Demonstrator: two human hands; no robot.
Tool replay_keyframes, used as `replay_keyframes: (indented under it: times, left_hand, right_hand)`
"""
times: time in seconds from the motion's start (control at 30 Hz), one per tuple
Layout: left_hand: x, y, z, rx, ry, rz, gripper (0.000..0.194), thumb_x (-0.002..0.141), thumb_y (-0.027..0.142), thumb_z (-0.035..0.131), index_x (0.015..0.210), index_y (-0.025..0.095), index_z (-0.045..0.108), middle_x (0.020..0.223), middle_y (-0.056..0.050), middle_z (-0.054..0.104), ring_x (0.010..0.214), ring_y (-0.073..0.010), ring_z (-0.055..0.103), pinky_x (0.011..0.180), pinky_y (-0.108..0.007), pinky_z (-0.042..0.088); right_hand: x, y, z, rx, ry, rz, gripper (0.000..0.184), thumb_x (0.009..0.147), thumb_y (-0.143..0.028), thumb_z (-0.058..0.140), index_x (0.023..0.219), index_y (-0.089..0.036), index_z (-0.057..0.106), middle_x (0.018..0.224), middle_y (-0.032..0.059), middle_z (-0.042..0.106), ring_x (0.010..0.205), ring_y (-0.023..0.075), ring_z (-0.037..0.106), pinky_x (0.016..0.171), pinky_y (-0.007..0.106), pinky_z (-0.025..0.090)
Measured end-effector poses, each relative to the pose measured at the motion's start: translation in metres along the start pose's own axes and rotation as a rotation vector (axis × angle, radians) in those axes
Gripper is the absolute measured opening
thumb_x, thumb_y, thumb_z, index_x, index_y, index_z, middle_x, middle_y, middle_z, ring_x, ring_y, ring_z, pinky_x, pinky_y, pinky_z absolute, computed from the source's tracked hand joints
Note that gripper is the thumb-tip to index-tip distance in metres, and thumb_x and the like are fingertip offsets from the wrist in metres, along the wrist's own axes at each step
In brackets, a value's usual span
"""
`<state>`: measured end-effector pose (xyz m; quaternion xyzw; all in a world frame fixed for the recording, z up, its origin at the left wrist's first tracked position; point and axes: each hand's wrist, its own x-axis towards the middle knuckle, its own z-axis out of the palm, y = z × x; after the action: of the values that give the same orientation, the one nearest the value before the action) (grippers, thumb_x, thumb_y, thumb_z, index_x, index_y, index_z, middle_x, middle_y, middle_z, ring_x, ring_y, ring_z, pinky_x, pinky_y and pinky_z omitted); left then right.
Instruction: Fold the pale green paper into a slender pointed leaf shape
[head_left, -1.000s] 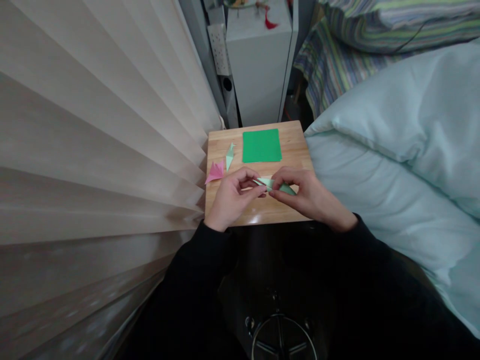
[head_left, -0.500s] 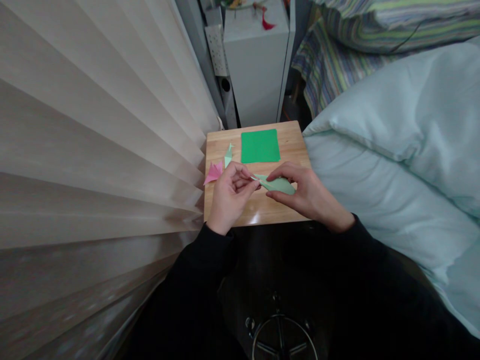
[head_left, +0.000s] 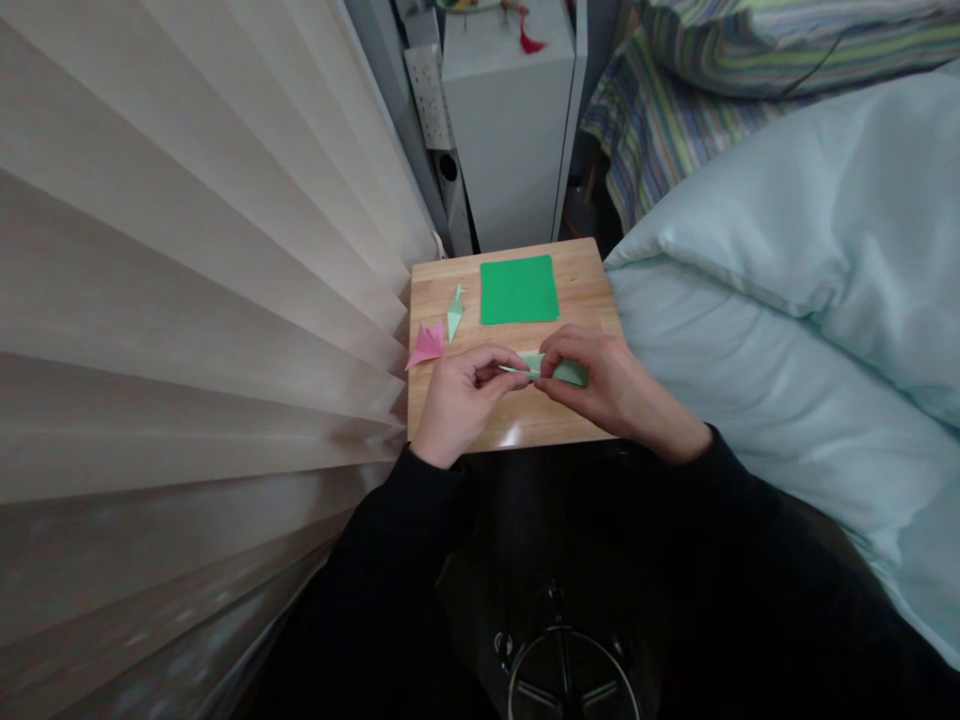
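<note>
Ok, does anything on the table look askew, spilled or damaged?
Nothing looks spilled or torn. Only the pink origami sits at the left edge of the table, a tip perhaps just over it. The held paper is too covered to judge.

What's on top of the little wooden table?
On the wooden table lie green paper, a pink folded paper and a pale green one. The hands hide some of the tabletop.

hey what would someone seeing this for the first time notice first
Probably the bright green paper, lying flat on the wooden table. Then the pink folded paper near the table's left edge, and the pale green paper held in the left hand and right hand at the near side.
</note>
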<state>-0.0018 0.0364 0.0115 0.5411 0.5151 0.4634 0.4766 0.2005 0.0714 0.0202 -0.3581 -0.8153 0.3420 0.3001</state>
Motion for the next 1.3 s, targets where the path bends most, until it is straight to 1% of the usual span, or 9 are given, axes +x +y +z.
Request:
replay_keyframes:
  times: [0.1,0.2,0.33,0.57,0.7,1.1,1.23,1.3]
  left_hand:
    - [-0.001,-0.002,0.000,0.001,-0.034,-0.019,0.009,0.076,0.018,0.081,0.083,0.017,0.076,0.083,-0.003,0.078,0.076,-0.0160,0.076,0.076,-0.027,0.062]
    - [-0.002,-0.004,-0.001,-0.013,-0.047,-0.056,0.009,0.078,0.019,0.079,0.086,0.017,0.076,0.082,-0.003,0.079,0.078,-0.0179,0.078,0.078,-0.030,0.064]
    - [-0.002,-0.004,0.000,-0.093,-0.029,-0.111,0.013,0.077,0.023,0.082,0.085,0.016,0.075,0.079,-0.004,0.079,0.077,-0.0204,0.079,0.079,-0.033,0.066]
    - [-0.002,-0.003,0.002,-0.161,-0.014,-0.121,0.017,0.072,0.024,0.086,0.081,0.015,0.075,0.079,-0.005,0.080,0.076,-0.0191,0.079,0.079,-0.031,0.067]
    - [-0.002,-0.002,0.003,-0.167,-0.013,-0.137,0.020,0.071,0.027,0.088,0.080,0.014,0.075,0.079,-0.006,0.080,0.076,-0.0203,0.079,0.080,-0.034,0.068]
    - [-0.003,-0.002,0.003,-0.139,-0.003,-0.129,0.021,0.072,0.029,0.087,0.079,0.014,0.074,0.079,-0.007,0.080,0.075,-0.0216,0.079,0.079,-0.037,0.068]
    - [-0.004,0.004,0.002,-0.059,-0.001,-0.083,0.018,0.075,0.029,0.085,0.080,0.015,0.074,0.078,-0.006,0.080,0.074,-0.0206,0.079,0.077,-0.034,0.067]
    - [-0.005,0.006,0.002,-0.011,-0.002,-0.043,0.016,0.076,0.027,0.083,0.080,0.016,0.072,0.078,-0.005,0.079,0.074,-0.0190,0.078,0.075,-0.032,0.066]
  right_hand:
    - [0.000,-0.003,-0.001,0.003,-0.008,0.012,0.012,0.089,-0.017,0.070,0.078,-0.019,0.065,0.090,0.0074,0.070,0.087,0.0223,0.066,0.082,0.036,0.050]
    - [0.000,-0.005,-0.002,-0.007,-0.017,0.024,0.011,0.089,-0.016,0.068,0.078,-0.018,0.066,0.090,0.0078,0.071,0.087,0.0218,0.066,0.081,0.035,0.050]
    - [0.000,-0.007,-0.003,-0.002,-0.012,0.044,0.011,0.088,-0.014,0.068,0.078,-0.017,0.066,0.091,0.0084,0.071,0.087,0.0216,0.067,0.081,0.035,0.050]
    - [0.001,-0.010,-0.003,-0.014,-0.011,0.075,0.011,0.087,-0.012,0.067,0.077,-0.016,0.067,0.086,0.0071,0.071,0.082,0.0199,0.066,0.079,0.033,0.047]
    - [0.001,-0.009,-0.002,-0.021,0.000,0.070,0.011,0.085,-0.011,0.068,0.076,-0.016,0.066,0.084,0.0061,0.070,0.080,0.0187,0.065,0.076,0.031,0.046]
    - [0.001,-0.010,-0.001,-0.041,-0.012,0.097,0.010,0.085,-0.012,0.068,0.076,-0.017,0.066,0.083,0.0049,0.070,0.079,0.0188,0.064,0.075,0.032,0.046]
    - [0.001,-0.009,0.000,-0.043,0.005,0.072,0.004,0.087,-0.016,0.071,0.087,-0.018,0.067,0.090,0.0055,0.071,0.084,0.0202,0.066,0.078,0.033,0.047]
    - [0.000,-0.008,0.000,-0.033,-0.003,0.044,0.005,0.089,-0.020,0.072,0.092,-0.018,0.068,0.094,0.0060,0.072,0.088,0.0210,0.066,0.081,0.033,0.048]
